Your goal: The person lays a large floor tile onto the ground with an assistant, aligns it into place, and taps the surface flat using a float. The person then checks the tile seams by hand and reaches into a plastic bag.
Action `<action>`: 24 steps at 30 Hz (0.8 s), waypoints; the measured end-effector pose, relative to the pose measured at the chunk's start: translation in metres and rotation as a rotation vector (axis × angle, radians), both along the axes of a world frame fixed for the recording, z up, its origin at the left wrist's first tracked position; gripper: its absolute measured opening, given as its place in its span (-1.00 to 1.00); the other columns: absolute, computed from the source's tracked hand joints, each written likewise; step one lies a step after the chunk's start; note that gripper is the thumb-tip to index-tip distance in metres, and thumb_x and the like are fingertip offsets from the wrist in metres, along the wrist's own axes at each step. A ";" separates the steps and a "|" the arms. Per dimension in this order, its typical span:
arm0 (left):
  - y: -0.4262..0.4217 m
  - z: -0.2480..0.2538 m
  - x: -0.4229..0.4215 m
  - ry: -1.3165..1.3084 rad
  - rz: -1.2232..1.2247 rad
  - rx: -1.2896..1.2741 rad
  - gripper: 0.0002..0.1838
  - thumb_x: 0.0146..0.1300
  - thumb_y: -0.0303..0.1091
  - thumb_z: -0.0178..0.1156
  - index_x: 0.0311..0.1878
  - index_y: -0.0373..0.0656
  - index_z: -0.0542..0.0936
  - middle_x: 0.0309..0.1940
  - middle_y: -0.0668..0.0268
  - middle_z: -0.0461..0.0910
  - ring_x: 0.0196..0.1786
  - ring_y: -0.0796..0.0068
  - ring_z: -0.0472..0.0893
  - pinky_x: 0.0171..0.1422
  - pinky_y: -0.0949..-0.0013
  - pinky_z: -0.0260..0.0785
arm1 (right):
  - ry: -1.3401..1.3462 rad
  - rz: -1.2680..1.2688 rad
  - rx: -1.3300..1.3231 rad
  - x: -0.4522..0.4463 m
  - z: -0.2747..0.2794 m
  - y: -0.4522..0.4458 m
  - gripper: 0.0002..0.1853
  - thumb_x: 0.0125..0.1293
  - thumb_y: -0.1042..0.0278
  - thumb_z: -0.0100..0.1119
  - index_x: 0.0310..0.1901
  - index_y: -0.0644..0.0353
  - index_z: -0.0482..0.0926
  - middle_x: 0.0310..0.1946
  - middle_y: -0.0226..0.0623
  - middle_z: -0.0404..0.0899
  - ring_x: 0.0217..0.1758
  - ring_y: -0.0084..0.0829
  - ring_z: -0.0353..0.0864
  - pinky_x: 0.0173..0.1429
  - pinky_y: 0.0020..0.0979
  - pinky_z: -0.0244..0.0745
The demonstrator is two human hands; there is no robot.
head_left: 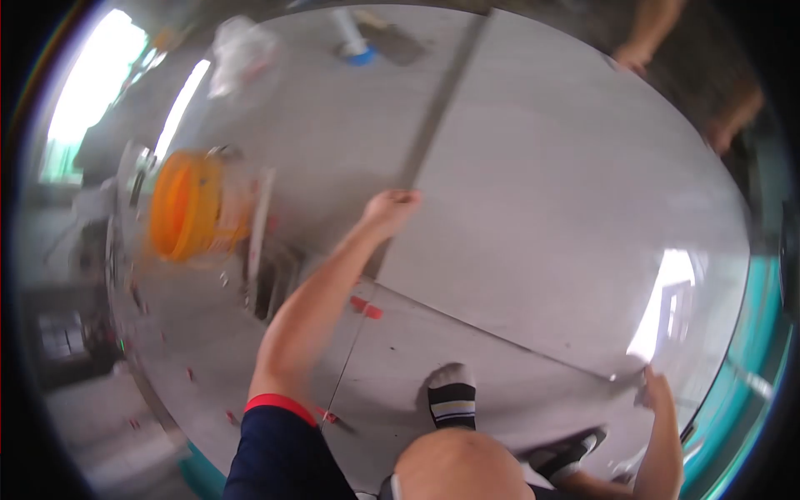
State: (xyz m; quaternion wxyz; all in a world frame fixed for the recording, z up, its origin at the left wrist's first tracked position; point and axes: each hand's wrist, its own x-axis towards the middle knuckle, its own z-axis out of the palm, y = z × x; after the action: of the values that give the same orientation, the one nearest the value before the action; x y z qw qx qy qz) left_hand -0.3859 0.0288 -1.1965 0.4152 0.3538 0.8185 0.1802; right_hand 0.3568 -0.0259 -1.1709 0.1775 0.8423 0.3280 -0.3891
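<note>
Left hand [392, 212] is sitting at edge of tile [567, 183], right hand [657, 390] near corner; can't tell if either's clamping. Keeping pressure even should help.

2 own hands [390, 212], 1 bkt [195, 205]

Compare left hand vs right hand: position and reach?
Position: the left hand is at the left edge of the large grey slab, while the right hand is by its near right corner.
Reach: the left hand is farther forward; the right hand is closer to the body.
Shared: both are bare and at the slab's border.
</note>
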 end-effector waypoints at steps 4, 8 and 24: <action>0.005 0.022 0.000 -0.028 -0.080 -0.090 -0.44 0.39 0.17 0.06 0.04 -0.17 0.64 -0.10 0.13 0.68 -0.01 0.28 0.62 0.14 0.24 0.45 | 0.120 -0.100 0.070 -0.031 0.011 0.029 -0.31 0.42 -0.23 0.05 -0.62 0.30 0.41 -0.79 -0.21 0.38 -0.80 -0.24 0.47 -0.77 -0.27 0.23; 0.006 0.019 -0.009 0.102 -0.337 0.000 -0.37 0.49 0.14 -0.26 -0.06 -0.19 0.67 -0.09 0.11 0.66 0.08 0.02 0.58 0.19 0.09 0.44 | 0.155 -0.133 0.042 -0.080 0.022 0.083 -0.32 0.41 -0.16 0.11 -0.41 0.52 0.40 -0.65 -0.07 0.41 -0.70 -0.19 0.47 -0.66 -0.13 0.49; 0.000 0.019 -0.015 0.012 -0.352 0.003 -0.47 0.53 0.03 -0.18 -0.20 -0.10 0.70 -0.20 0.18 0.66 0.07 0.08 0.56 0.15 0.09 0.41 | 0.149 0.538 -0.016 -0.323 0.052 0.129 -0.51 0.43 -0.04 0.11 -0.16 0.39 0.59 -0.37 -0.21 0.66 -0.42 -0.42 0.70 -0.34 -0.42 0.55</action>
State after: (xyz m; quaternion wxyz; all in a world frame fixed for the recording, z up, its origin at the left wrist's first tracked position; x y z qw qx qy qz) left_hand -0.4012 0.0291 -1.1780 0.4348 0.4934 0.7461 0.1040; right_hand 0.0340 0.1033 -1.1184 0.2565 0.6926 0.5488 -0.3915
